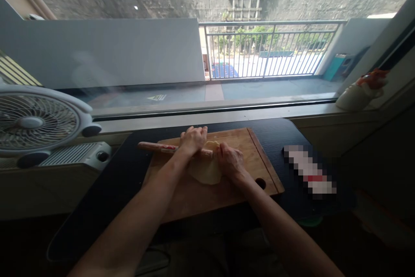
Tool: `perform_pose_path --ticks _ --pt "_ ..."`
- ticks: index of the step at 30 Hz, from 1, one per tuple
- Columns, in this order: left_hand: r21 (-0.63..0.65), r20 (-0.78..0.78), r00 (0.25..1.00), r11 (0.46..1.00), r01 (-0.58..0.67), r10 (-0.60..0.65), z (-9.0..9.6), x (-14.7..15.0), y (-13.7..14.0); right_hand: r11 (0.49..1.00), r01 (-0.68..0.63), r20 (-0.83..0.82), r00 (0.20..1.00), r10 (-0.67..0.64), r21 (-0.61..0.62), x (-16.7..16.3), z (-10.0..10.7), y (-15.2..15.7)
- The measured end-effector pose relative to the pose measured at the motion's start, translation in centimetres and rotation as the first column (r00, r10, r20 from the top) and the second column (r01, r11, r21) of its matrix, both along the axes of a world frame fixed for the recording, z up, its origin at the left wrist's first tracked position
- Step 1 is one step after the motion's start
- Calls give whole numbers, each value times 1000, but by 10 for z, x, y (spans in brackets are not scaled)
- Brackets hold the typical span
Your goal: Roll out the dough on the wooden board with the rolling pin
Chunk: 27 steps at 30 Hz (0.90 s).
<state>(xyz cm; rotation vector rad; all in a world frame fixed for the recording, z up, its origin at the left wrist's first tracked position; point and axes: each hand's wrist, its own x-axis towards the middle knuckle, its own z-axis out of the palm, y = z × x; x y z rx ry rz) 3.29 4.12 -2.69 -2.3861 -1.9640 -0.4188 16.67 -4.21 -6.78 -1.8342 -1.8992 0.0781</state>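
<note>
A pale, flattened sheet of dough (206,172) lies on a wooden cutting board (181,208). Across its upper part rests a wooden rolling pin (151,146), its free end sticking out to the left past the board. My left hand (193,139) is closed over the pin near its right end, the fingers curled on the far side. My right hand (231,159) is at the dough's right edge, its fingers bent and pressed on the rim, just beyond the pin's right tip. The fingertips of both hands are partly hidden.
The board sits on a dark table (106,203) below a window. A pixelated object (309,171) lies on the table's right side. An electric fan (39,121) stands at the left. A white pot (355,97) with an orange top is on the sill at the right.
</note>
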Motion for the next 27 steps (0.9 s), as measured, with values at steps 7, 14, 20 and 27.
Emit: perform_pose_path --ticks 7,14,20,27 --pt "113 66 997 993 -45 38 -24 -31 -76 1000 -12 -10 1000 12 15 2 -5 3" --pt "129 -41 979 970 205 -201 -36 -65 -112 1000 -2 16 1000 3 -20 -4 -7 5" --pt "36 59 998 999 -9 7 1 -3 -1 997 -3 -45 999 0 -73 5 7 6" --pt "179 107 987 979 96 -117 -15 -29 -66 940 -226 -304 942 144 -255 19 19 -5"
